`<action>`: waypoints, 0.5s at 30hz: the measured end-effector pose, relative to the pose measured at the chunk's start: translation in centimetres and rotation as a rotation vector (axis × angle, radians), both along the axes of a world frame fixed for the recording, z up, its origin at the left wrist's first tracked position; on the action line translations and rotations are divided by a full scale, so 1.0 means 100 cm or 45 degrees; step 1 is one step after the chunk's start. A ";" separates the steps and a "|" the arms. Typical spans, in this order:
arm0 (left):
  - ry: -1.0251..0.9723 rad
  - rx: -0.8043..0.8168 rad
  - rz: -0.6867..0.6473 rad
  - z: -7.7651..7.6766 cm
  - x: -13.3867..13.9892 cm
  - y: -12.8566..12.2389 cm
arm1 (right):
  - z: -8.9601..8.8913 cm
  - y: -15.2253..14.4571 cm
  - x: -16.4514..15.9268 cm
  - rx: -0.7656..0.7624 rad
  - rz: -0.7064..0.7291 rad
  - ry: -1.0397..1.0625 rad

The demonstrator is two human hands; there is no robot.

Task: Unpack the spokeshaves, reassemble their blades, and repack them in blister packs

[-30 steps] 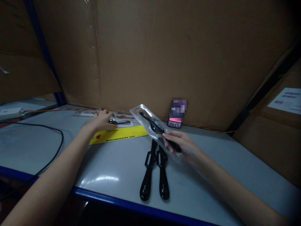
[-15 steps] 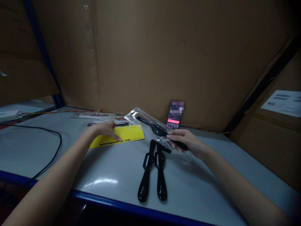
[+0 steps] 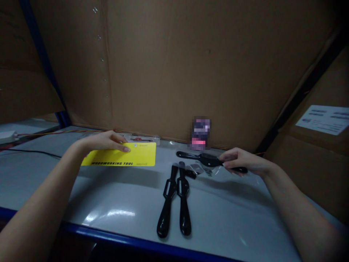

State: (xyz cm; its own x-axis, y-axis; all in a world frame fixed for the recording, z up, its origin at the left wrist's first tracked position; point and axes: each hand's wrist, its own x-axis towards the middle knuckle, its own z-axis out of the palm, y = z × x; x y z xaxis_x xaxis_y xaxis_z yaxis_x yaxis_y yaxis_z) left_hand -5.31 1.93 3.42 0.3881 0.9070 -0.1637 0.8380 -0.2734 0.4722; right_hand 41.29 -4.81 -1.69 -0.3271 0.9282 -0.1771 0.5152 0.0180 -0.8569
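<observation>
My left hand [image 3: 107, 141] pinches a yellow card [image 3: 141, 154] printed "WOODWORKING TOOL", held up above the table on the left. My right hand [image 3: 240, 162] grips one handle of a black spokeshave [image 3: 208, 160], which points leftward near the back of the table. Below it, crumpled clear plastic [image 3: 197, 168] and a small dark piece [image 3: 191, 174] lie close together. Two more black spokeshaves, a left one [image 3: 167, 203] and a right one [image 3: 184, 203], rest side by side in the middle, handles toward me.
A phone [image 3: 201, 133], its screen blurred out, leans against the cardboard wall [image 3: 158, 65]. Clear packaging [image 3: 156, 140] lies behind the card. Thin wires run along the back edge, and a black cable [image 3: 32, 151] crosses the left side. A blue rail [image 3: 109, 234] edges the table in front.
The spokeshave in my right hand has moved right and levelled out; the clear plastic case around its far end no longer covers it. My left hand has shifted left with the card.
</observation>
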 end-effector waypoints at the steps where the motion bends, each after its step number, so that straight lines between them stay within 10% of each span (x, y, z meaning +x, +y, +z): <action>1: 0.004 0.003 -0.028 -0.002 0.006 -0.001 | 0.001 -0.001 -0.002 -0.022 0.043 -0.027; 15: -0.098 0.025 -0.064 -0.002 0.007 -0.005 | 0.010 -0.009 -0.019 -0.012 0.079 -0.086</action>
State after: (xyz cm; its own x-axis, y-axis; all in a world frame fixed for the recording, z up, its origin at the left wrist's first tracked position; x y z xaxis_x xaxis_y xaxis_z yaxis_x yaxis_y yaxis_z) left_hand -4.58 1.45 3.19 0.4437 0.8889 -0.1137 0.7844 -0.3238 0.5290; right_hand 39.36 -5.72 -0.72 -0.3708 0.9048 -0.2094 0.5700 0.0437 -0.8205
